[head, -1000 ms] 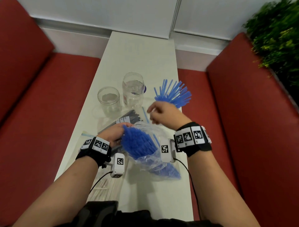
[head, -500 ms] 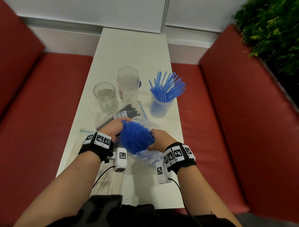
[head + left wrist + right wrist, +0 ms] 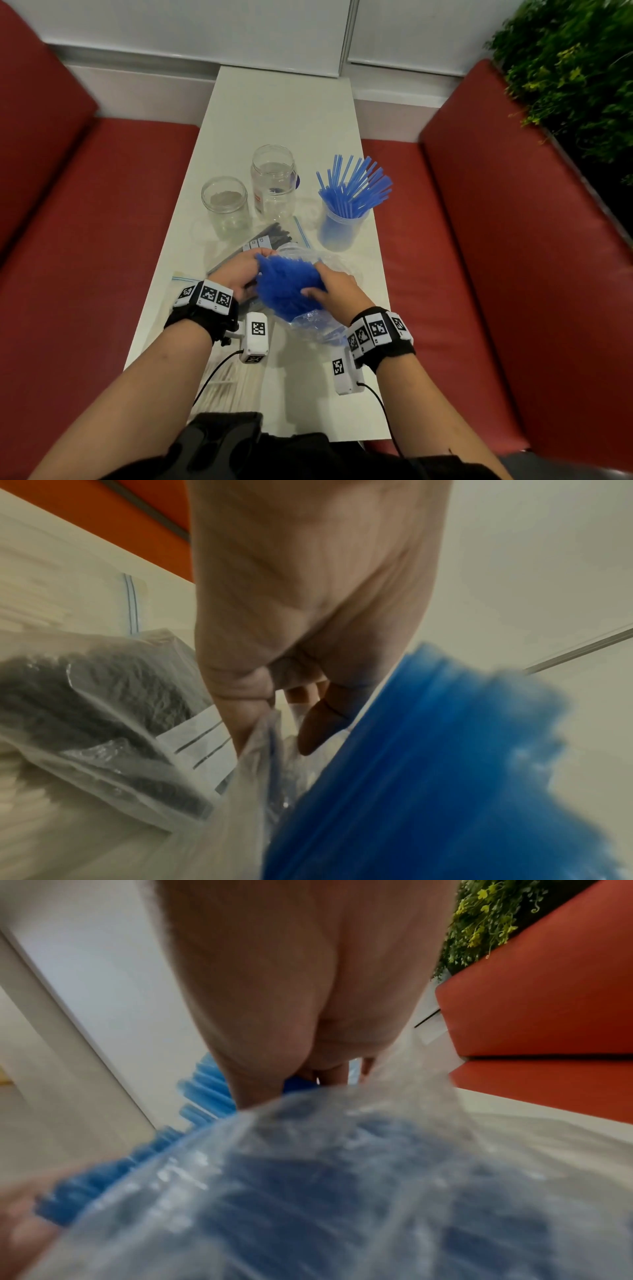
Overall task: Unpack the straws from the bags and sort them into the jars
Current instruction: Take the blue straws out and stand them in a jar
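A clear zip bag [image 3: 320, 327] of blue straws [image 3: 287, 291] is held above the near part of the white table [image 3: 274, 113]. My left hand [image 3: 248, 270] pinches the bag's mouth edge [image 3: 263, 731] on the left. My right hand [image 3: 318, 281] reaches in from the right, its thumb and fingers curled round the straw bundle [image 3: 202, 1096]. Behind the bag, a plastic jar [image 3: 337, 229] holds a fan of blue straws [image 3: 356, 186]. Two glass jars hold no straws, a short one [image 3: 226, 205] and a taller one [image 3: 274, 181].
A bag of black straws [image 3: 265, 241] lies under my left hand, also visible in the left wrist view [image 3: 103, 696]. A bag of white straws [image 3: 226, 387] lies near the table's front edge. Red benches [image 3: 479, 274] flank the table; a plant [image 3: 565, 68] stands at the right.
My right hand left a bunch of blue straws in the plastic jar, came back to the bag and now grips the bundle. The left hand kept hold of the bag.
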### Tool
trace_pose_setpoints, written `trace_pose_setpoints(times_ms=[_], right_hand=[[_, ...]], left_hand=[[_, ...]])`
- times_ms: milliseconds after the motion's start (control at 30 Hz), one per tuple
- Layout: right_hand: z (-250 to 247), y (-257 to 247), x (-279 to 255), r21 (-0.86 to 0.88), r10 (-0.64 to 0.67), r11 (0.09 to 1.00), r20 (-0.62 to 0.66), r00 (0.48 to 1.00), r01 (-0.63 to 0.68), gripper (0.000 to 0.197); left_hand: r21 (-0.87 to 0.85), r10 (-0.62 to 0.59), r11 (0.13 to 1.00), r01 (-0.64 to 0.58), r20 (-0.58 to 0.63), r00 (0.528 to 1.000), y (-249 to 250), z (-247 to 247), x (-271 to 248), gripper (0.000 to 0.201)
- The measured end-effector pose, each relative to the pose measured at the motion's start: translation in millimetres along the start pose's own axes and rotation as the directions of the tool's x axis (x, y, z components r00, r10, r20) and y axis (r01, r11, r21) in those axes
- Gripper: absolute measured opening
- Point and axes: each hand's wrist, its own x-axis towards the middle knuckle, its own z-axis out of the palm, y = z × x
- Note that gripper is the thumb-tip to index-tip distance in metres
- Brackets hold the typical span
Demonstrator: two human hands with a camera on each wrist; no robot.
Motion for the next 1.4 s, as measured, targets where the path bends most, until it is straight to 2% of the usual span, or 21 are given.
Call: trace_pose_setpoints(times_ms=[100, 167, 300, 367, 500, 633, 800, 867, 933, 1000, 1067, 1233, 1300, 1400], right_hand=[[-7, -7, 1, 0.268, -0.071, 0.958, -0.127, 0.989, 0.103, 0.036], [-5, -9, 0, 0.368, -0.071, 0.922, -0.15, 0.986, 0.122, 0.031], [7, -1, -2, 0.369, -0.043, 0.926, -0.113, 0.993, 0.082, 0.03], [5, -2, -2, 0.388, -0.059, 0.915, -0.145, 0.988, 0.112, 0.029], [-17, -16, 5, 0.481, -0.103, 0.841, -0.308, 0.946, 0.248, 0.027], [-25, -26, 12, 0.607, -0.032, 0.714, -0.47, 0.882, 0.349, 0.021], [-11, -19, 13, 0.657, 0.002, 0.704, -0.382, 0.924, 0.27, 0.019], [-25, -26, 14, 0.657, 0.004, 0.693, -0.416, 0.909, 0.298, 0.023], [-53, -38, 14, 0.65, -0.001, 0.667, -0.487, 0.873, 0.363, 0.03], [-89, -53, 13, 0.605, -0.074, 0.636, -0.571, 0.818, 0.48, 0.026], [-129, -69, 10, 0.558, -0.121, 0.589, -0.654, 0.746, 0.584, 0.026], [-216, -84, 16, 0.445, -0.112, 0.426, -0.838, 0.534, 0.788, 0.033], [-235, -80, 24, 0.407, -0.114, 0.411, -0.865, 0.489, 0.815, 0.034], [-244, -70, 43, 0.39, -0.084, 0.446, -0.878, 0.472, 0.806, 0.034]], left_hand=[[-0.033, 0.024, 0.999, -0.024, -0.001, 1.0, 1, 1, -2, 0.021], [-0.031, 0.032, 0.999, -0.031, 0.015, 0.999, 2, 1, -4, 0.021], [-0.04, 0.027, 0.999, -0.027, 0.015, 1.0, 4, -1, -5, 0.021], [-0.049, 0.024, 0.999, -0.023, 0.017, 1.0, 5, -4, -5, 0.019], [-0.02, 0.019, 1.0, -0.018, 0.056, 0.998, 7, -3, -4, 0.01], [0.003, 0.026, 1.0, -0.027, 0.077, 0.997, 8, -3, -3, 0.011], [0.004, 0.019, 1.0, -0.019, 0.045, 0.999, 5, -6, -3, 0.009], [0.001, 0.019, 1.0, -0.019, 0.061, 0.998, 5, -7, -2, 0.01], [-0.012, 0.022, 1.0, -0.021, 0.081, 0.996, 6, -7, -1, 0.012], [-0.018, 0.027, 1.0, -0.025, 0.075, 0.997, 7, -6, -1, 0.015], [-0.012, 0.027, 1.0, -0.026, 0.058, 0.998, 7, -5, 0, 0.016], [-0.022, 0.011, 1.0, -0.01, 0.054, 0.998, 9, -6, 0, 0.016], [-0.029, 0.007, 1.0, -0.005, 0.054, 0.999, 10, -6, 0, 0.015], [-0.046, -0.01, 0.999, 0.013, 0.057, 0.998, 12, -7, 1, 0.014]])
